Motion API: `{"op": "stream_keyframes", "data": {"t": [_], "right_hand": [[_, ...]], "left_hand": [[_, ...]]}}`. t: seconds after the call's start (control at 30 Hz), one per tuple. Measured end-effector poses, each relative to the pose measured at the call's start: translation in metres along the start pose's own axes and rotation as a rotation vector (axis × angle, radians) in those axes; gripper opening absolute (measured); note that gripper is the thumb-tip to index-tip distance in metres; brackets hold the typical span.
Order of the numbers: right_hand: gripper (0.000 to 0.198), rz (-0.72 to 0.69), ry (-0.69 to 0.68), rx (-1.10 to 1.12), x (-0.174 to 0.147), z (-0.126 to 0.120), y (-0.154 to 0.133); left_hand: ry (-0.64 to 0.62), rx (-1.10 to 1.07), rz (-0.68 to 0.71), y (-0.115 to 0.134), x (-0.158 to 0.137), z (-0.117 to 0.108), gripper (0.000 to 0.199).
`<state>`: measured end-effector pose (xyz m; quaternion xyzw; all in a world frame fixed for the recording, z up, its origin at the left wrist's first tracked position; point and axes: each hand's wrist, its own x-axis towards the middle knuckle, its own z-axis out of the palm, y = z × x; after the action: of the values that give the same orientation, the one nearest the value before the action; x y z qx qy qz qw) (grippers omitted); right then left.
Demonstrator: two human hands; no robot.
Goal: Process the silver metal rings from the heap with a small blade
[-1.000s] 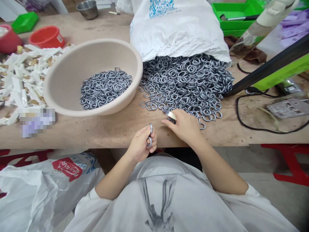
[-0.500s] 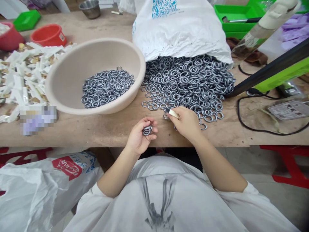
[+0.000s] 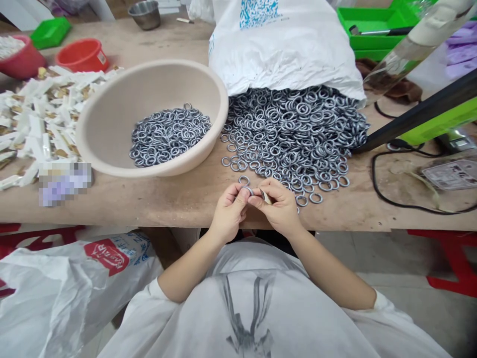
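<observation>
At the table's front edge my two hands meet. My left hand [image 3: 230, 209] is closed, pinching a grey ring [image 3: 247, 190] between thumb and fingers; its palm is hidden. My right hand [image 3: 278, 206] is closed around a small pale-handled tool [image 3: 267, 197] with a dark tip, whose exact kind I cannot make out. Its thumb and fingertip reach to the ring's right side. A loose ring [image 3: 244, 180] lies just beyond my left fingers. Behind my right hand spreads a heap of the same rings [image 3: 298, 129], spilling out of a white sack [image 3: 283, 54].
A beige basin [image 3: 112, 94] at left holds many grey rings. White and brown scraps [image 3: 33, 114] cover the table's left, near a red bowl [image 3: 80, 55]. A black and lime-green bar [image 3: 421, 117] slants at right, above a black cable [image 3: 380, 191]. Green trays [image 3: 367, 19] stand behind.
My right hand has moved left from the heap to my left hand, still with the tool. The left hand, which held several rings in curled fingers, has turned over and pinches a ring.
</observation>
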<state>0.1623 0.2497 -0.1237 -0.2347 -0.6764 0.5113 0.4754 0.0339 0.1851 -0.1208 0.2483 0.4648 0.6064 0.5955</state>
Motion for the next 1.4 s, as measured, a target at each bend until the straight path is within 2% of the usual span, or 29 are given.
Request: {"op": "stream_keyframes", "data": {"t": [0.17,0.33,0.43,0.57,0.77,0.9,1.03,1.07,1.17,1.23,1.3,1.33,1.4], "right_hand": [[0.038,0.026,-0.024,0.027,0.0,-0.002,-0.006],[0.039,-0.022,-0.015,0.007,-0.002,0.005,-0.007],[0.048,0.029,-0.075,0.018,-0.004,0.002,-0.007],[0.057,-0.087,-0.23,-0.267,-0.004,-0.007,-0.016],[0.065,-0.1,-0.266,-0.455,-0.008,-0.007,-0.025],[0.068,-0.052,-0.25,-0.418,-0.004,-0.01,-0.016],[0.068,0.097,-0.064,-0.36,0.002,-0.016,-0.008],[0.065,0.102,-0.066,-0.324,0.003,-0.015,-0.008],[0.054,0.045,-0.231,-0.142,0.004,-0.007,-0.01],[0.043,0.02,-0.278,-0.11,0.008,-0.002,-0.009],[0.023,0.036,-0.221,-0.322,0.018,0.002,-0.004],[0.015,0.07,-0.214,-0.548,0.024,0.003,-0.001],[0.02,0.143,-0.268,-1.006,0.034,0.005,0.003]], "left_hand": [[-0.042,0.229,0.119,-0.002,0.001,-0.011,0.046],[-0.065,-0.066,-0.115,0.004,-0.004,-0.002,0.057],[-0.074,-0.128,-0.139,0.01,-0.008,0.001,0.056],[-0.058,-0.128,-0.134,0.014,-0.011,0.001,0.057],[-0.054,-0.103,-0.143,0.013,-0.011,0.0,0.057],[-0.144,-0.08,-0.124,0.013,-0.016,-0.004,0.055],[-0.303,-0.058,-0.167,0.01,-0.023,-0.006,0.051],[-0.29,-0.066,-0.168,0.009,-0.024,-0.006,0.051],[-0.197,-0.097,-0.148,0.008,-0.022,-0.009,0.052],[-0.163,-0.094,-0.14,0.01,-0.02,-0.013,0.053],[-0.12,-0.081,-0.129,0.015,-0.02,-0.02,0.053],[-0.092,-0.072,-0.12,0.017,-0.021,-0.024,0.051],[-0.042,-0.052,-0.088,0.022,-0.021,-0.032,0.043]]}}
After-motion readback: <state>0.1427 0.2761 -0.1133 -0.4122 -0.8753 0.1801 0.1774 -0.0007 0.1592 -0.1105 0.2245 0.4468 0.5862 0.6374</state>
